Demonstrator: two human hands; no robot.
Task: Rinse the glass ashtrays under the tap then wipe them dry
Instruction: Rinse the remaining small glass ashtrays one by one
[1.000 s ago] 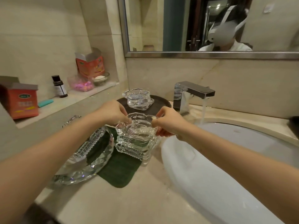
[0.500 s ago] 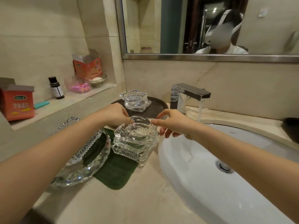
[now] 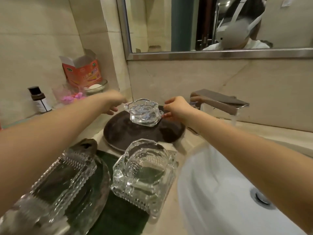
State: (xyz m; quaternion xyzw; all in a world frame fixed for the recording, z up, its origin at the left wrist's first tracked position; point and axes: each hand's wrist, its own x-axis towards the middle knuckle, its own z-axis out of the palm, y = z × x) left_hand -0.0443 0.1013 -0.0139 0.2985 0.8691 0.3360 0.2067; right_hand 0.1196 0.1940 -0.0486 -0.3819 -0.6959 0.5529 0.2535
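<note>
Both my arms reach toward the middle of the frame, where a small glass ashtray (image 3: 144, 113) sits on a dark round tray (image 3: 128, 133) at the back of the table (image 3: 162, 217). My left hand (image 3: 112, 103) is at the ashtray's left rim and blurred, so I cannot tell whether its grip is open or closed on anything. My right hand (image 3: 177, 109) is at the right rim with thumb and fingers loosely parted, its fingertips close to or just touching the glass; nothing is firmly gripped. In the lower centre, a stack of square glass ashtrays (image 3: 144, 177) rests on a green cloth (image 3: 116, 216), and a large cut-glass dish (image 3: 67, 192) lies just beside it at lower left, partly under my left forearm. At the right, water runs from the square tap (image 3: 220, 101) into the white basin (image 3: 220, 192). On the shelf at upper left stand a brown bottle (image 3: 38, 99), an open red box (image 3: 83, 72) and a small dish (image 3: 96, 87).
</note>
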